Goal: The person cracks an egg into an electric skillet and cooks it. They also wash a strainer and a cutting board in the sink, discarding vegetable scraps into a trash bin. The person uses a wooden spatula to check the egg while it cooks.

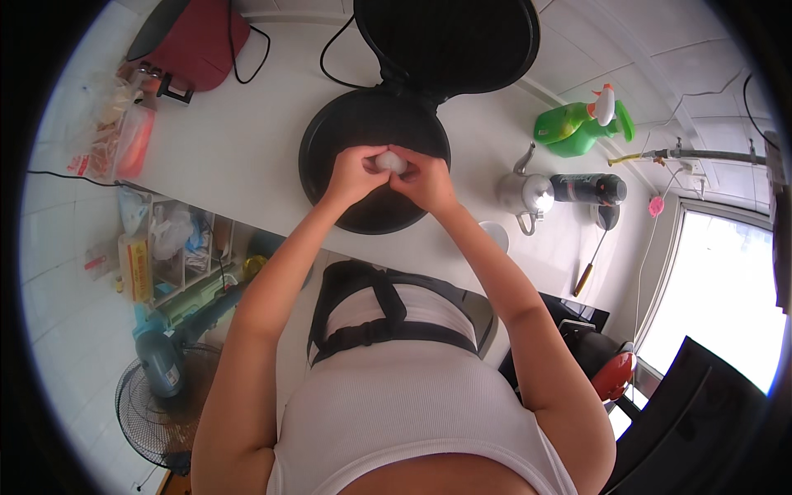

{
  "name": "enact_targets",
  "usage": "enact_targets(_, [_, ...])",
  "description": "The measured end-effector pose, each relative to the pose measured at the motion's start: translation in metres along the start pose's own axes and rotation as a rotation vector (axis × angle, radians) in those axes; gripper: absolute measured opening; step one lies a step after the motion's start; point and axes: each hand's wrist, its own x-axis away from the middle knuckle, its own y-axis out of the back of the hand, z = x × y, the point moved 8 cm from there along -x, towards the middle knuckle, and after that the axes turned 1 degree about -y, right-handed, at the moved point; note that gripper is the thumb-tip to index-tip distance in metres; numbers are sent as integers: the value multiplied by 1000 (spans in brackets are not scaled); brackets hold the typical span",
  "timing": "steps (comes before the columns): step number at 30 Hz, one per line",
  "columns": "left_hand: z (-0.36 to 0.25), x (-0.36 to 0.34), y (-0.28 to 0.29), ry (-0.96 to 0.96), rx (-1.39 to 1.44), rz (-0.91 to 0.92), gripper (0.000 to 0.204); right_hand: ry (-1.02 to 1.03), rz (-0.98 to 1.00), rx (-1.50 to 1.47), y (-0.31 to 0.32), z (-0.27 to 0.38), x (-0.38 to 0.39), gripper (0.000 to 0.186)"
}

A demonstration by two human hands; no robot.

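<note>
A black electric griddle (373,216) lies on the white counter, its round lid (445,41) raised at the back. Over the middle of the cooking plate my left hand (355,175) and my right hand (424,177) meet, thumbs and fingers closed around a small white round thing (390,162), which looks egg-like. The fingertips cover part of it. Whether either hand also touches the plate, I cannot tell. Just right of the griddle a small white dish (493,236) shows, partly hidden by my right forearm.
A steel kettle (532,195), black cylinder (577,188), wooden-handled utensil (585,277) and green spray bottles (563,128) stand or lie rightward. A red appliance (194,45) and bagged items (132,144) occupy the left. Below are a shelf rack (153,260) and fan (161,371).
</note>
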Motion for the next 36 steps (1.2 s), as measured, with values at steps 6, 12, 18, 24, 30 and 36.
enact_targets(6, [2, -2, -1, -37, -40, -31, 39, 15, -35, 24, -2, -5, -1, 45])
enact_targets(12, [4, -3, 4, -71, -94, -55, 38, 48, -43, 39, -7, -1, -4, 46])
enact_targets(18, [9, -4, 9, -81, -31, -70, 37, 71, 24, 66, -13, -2, -5, 50])
enact_targets(24, [6, -3, 9, -57, -60, -17, 38, 73, 84, 139, -16, -3, -6, 56])
enact_targets(30, [12, -3, 9, -58, -51, 16, 37, 96, 118, 177, -16, -1, -7, 58])
enact_targets(36, [8, -9, 12, -131, -150, 44, 37, 211, 84, 294, -15, -1, -9, 56])
